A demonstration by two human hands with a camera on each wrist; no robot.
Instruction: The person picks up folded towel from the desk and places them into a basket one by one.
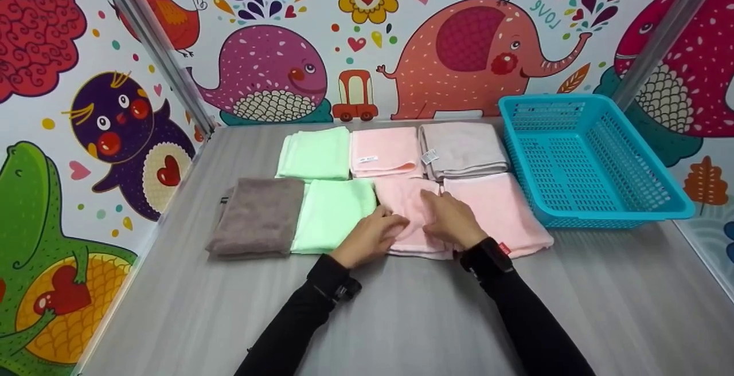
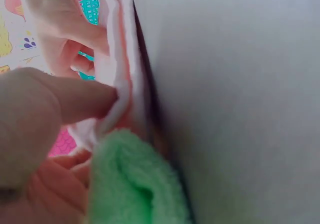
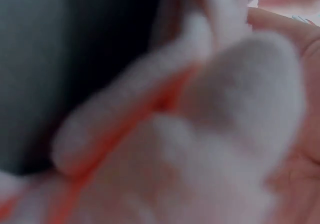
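A folded pink towel [image 1: 417, 239] lies in the front row, under both hands. My left hand [image 1: 367, 238] rests on its left front part, fingers bent; in the left wrist view the thumb presses the layered edge of the pink towel [image 2: 122, 59]. My right hand [image 1: 456, 218] touches the right side of that towel, with thumb and forefinger apart. A folded green towel [image 1: 330, 215] sits just left of it, and another pink towel [image 1: 487, 204] with a red tag lies partly under my right wrist. The right wrist view is blurred by close pink cloth [image 3: 210, 149].
A brown-grey folded towel [image 1: 258, 215] ends the front row at left. Behind stand a green towel [image 1: 315, 152], a pink towel [image 1: 387, 147] and a grey towel [image 1: 464, 147]. The blue plastic basket [image 1: 619, 215] is at right. Cartoon-printed walls [image 1: 367, 38] enclose the grey table [image 1: 172, 307].
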